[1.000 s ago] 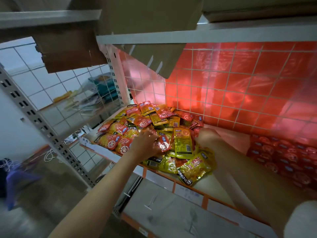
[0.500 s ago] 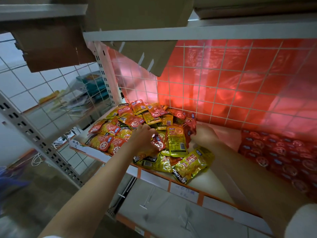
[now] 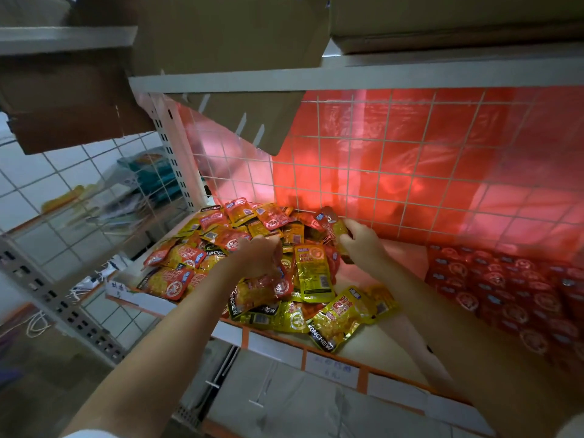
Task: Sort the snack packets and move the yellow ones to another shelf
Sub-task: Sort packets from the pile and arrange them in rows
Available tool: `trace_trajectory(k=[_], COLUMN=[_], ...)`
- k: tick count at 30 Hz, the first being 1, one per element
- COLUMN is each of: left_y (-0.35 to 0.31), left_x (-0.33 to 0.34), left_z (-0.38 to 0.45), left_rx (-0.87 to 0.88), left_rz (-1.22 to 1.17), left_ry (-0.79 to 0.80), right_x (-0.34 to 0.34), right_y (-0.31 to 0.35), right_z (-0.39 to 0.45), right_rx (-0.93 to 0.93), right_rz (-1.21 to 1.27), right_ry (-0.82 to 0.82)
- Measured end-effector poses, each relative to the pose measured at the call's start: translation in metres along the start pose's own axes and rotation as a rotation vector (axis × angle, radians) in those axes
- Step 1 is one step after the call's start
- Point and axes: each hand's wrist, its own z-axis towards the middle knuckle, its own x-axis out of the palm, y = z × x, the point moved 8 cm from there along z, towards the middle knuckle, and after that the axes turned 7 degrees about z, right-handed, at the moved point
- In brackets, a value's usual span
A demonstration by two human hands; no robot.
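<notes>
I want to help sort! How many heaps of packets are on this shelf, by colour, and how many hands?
Mixed yellow-and-red heap: 1
All-red heap: 1
Hands: 2, left hand on the mixed heap, right hand gripping packets
Total: 4
Single packets are too many to count.

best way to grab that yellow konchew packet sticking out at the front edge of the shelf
Probably pinch the yellow packet by its front end with the KONCHEW band, coming from the aisle side. It lies flat atop the pile, that end poking toward the shelf edge, uncovered.
</notes>
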Motion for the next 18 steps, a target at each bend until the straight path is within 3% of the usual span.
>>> trace_trajectory(k=[7,18], left_y=[-0.007,-0.015], left_x=[-0.007,-0.036], left_z=[0.005,-0.015], left_rx=[0.223,0.193], left_rz=[-0.146,-0.972], left_ry=[0.058,-0.104], right_x=[-0.001,0.001], right_y=[-0.004,-0.047], right_z=[-0.01,-0.035], right_rx=[0.087,0.37], right_rz=[0.403,0.95], right_ry=[-0.005,0.058])
